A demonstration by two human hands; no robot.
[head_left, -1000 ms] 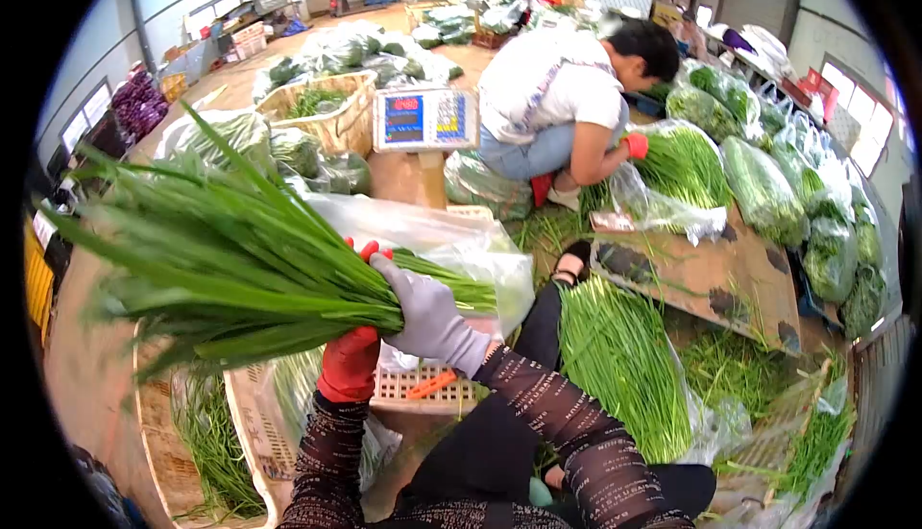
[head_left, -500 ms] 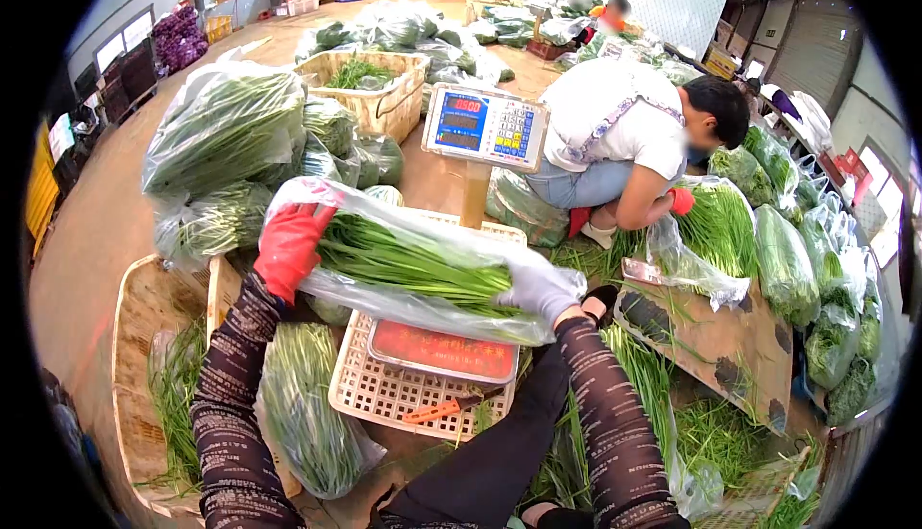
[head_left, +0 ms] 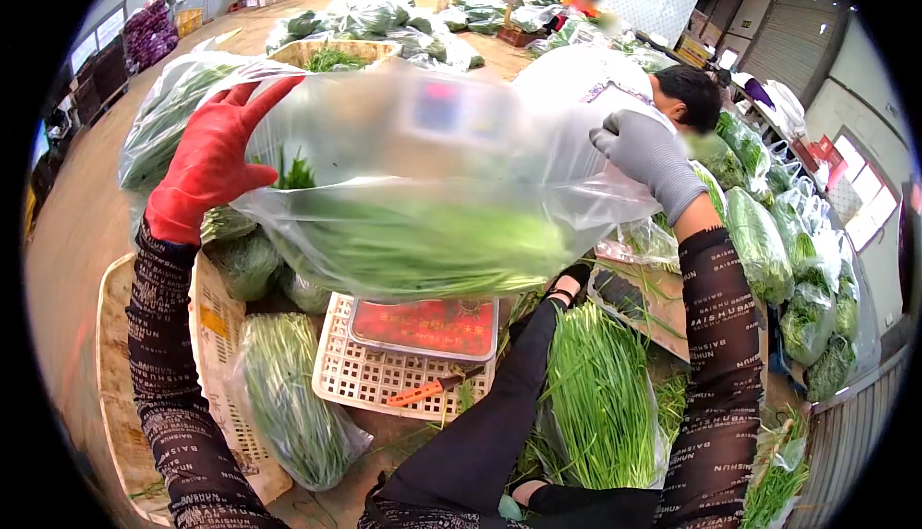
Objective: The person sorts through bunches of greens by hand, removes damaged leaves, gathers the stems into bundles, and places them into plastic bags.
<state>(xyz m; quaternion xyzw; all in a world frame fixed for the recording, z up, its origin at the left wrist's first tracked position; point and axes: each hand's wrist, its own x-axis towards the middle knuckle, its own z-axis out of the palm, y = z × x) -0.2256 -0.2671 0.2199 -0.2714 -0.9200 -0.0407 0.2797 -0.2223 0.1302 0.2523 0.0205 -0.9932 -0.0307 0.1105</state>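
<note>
A clear plastic bag point(head_left: 384, 159) of long, thin green leaves point(head_left: 423, 241), like garlic chives, hangs stretched between my hands above the scale. My left hand point(head_left: 213, 155), in a red glove, grips the bag's left end; its thumb and forefinger are spread against the film. In a grey glove, my right hand point(head_left: 642, 150) pinches the right end with bent fingers. Below lies the scale's red-topped pan point(head_left: 423, 327) on an upturned white crate point(head_left: 331, 361). An orange-handled knife point(head_left: 418, 395) rests on that crate. The scale's display shows only blurrily through the plastic.
Another bagged bundle point(head_left: 293, 404) lies left of the crate, beside a large cream crate point(head_left: 115, 385). Loose leaves point(head_left: 605, 390) lie in an open bag by my leg. A co-worker point(head_left: 586, 73) bends forward ahead right. Filled bags point(head_left: 759, 241) line the right side.
The bag has risen and come closer, its film now pulled up and spread wide. My hands have moved farther apart and upward. The co-worker leans lower.
</note>
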